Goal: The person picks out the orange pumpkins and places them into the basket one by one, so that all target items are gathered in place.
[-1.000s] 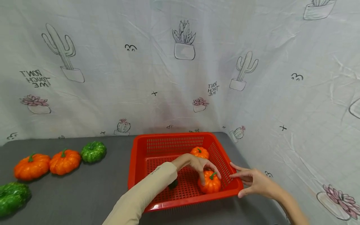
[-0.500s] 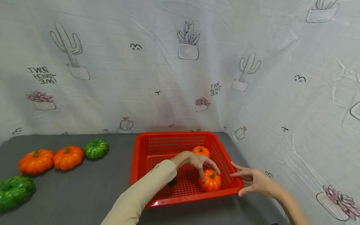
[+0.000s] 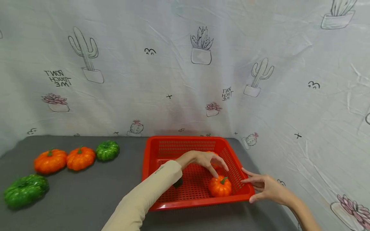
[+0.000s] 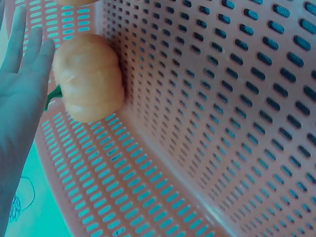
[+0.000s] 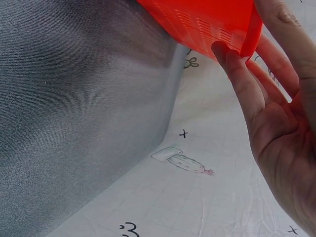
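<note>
My left hand [image 3: 206, 160], its sleeve crossing the red basket [image 3: 199, 202], hovers just above a small orange pumpkin [image 3: 220, 186] with a green stem. In the left wrist view its fingers look straight and lie beside the pumpkin [image 4: 89, 79], which rests against the perforated wall. A second orange pumpkin [image 3: 212, 153] sits farther back in the basket, mostly hidden behind the left hand. At the basket's near right corner my right hand [image 3: 264, 187] holds the rim; the right wrist view has its fingers and thumb on either side of the basket edge [image 5: 253, 32].
Left on the grey table [image 3: 95, 195] are two orange pumpkins, one nearer the left [image 3: 50, 161] and another orange pumpkin [image 3: 81, 158] beside it. A round green pumpkin [image 3: 107, 150] and a longer green gourd [image 3: 26, 191] lie there too. A printed cloth [image 3: 173, 73] hangs behind and right.
My left hand has lifted off the front orange pumpkin, leaving it in the basket. The right hand stays at the corner. The head view has turned slightly left.
</note>
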